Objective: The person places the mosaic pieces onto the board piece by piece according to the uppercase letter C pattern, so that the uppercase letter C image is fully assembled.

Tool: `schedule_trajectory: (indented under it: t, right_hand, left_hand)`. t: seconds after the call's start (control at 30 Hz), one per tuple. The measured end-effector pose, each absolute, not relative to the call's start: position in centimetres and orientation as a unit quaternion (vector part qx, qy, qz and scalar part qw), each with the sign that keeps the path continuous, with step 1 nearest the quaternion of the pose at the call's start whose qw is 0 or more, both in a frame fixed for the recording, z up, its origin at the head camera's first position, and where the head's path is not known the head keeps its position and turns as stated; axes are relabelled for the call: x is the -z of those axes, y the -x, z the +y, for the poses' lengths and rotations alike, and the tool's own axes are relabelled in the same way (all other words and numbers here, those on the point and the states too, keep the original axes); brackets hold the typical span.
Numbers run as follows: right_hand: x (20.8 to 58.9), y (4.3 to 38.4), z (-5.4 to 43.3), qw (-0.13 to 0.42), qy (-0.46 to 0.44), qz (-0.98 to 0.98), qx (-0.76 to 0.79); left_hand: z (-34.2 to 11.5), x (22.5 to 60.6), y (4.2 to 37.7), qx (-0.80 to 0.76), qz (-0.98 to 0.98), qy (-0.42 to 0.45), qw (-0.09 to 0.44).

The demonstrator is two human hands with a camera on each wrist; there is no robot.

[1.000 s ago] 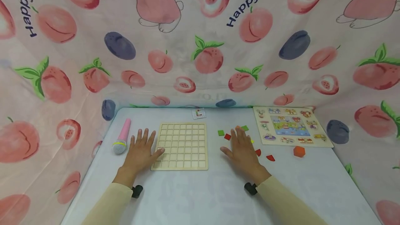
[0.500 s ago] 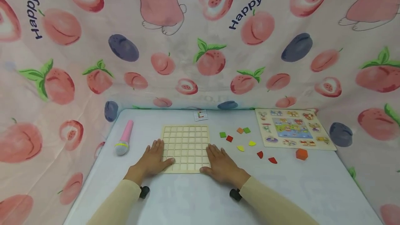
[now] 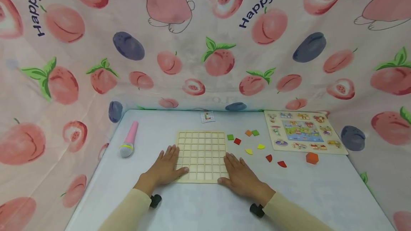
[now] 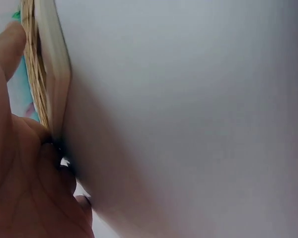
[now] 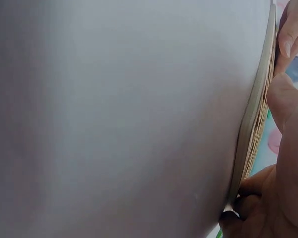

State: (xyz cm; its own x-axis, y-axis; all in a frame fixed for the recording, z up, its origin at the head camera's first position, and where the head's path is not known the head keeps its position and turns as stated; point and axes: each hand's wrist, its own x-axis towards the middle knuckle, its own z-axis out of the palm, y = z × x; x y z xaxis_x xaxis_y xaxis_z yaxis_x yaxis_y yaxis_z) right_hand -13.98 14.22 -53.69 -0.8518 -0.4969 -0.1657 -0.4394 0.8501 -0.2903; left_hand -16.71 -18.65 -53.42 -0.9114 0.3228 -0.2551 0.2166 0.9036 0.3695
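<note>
The wooden grid board (image 3: 201,157) is kept flat on the white table (image 3: 199,209), between the fingers of both hands. Its left edge is touched by the left hand (image 3: 162,168), whose fingers are laid nearly straight and close together, the thumb being spread apart over the near corner. Its right edge is met by the right hand (image 3: 242,178), with fingers likewise extended and thumb set apart at the near corner. Beyond the right fingertips, small coloured pieces (image 3: 237,141) are scattered; left of the left fingertips, a pink microphone (image 3: 129,140) is seen.
</note>
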Motion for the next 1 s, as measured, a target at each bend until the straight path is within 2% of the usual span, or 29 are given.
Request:
schedule_trajectory:
  t: [0.17,0.3,0.5,0.6,0.77,0.83,1.0]
  right_hand:
    - [54.2,13.9,14.3,0.11,0.238,0.958,0.114]
    - [54.0,14.2,14.5,0.124,0.239,0.954,0.129]
    - [53.2,15.1,15.6,0.152,0.19,0.942,0.232]
    - [53.1,15.6,16.6,0.131,0.109,0.937,0.306]
    - [53.6,16.4,18.3,0.046,-0.033,0.911,0.409]
    - [53.9,16.7,18.7,0.026,-0.058,0.905,0.421]
    - [54.4,17.2,18.8,0.019,-0.069,0.916,0.396]
  left_hand:
    - [-18.5,53.5,17.5,-0.166,0.962,-0.152,0.154]
    - [-18.9,53.7,17.9,-0.169,0.961,-0.153,0.158]
    - [-21.1,53.6,18.7,-0.206,0.953,-0.162,0.15]
    - [-22.2,53.5,19.1,-0.227,0.947,-0.17,0.154]
    - [-22.8,53.6,19.3,-0.242,0.938,-0.185,0.163]
    - [-22.8,53.8,19.3,-0.242,0.938,-0.188,0.163]
    - [-22.8,54.1,19.2,-0.239,0.939,-0.186,0.163]
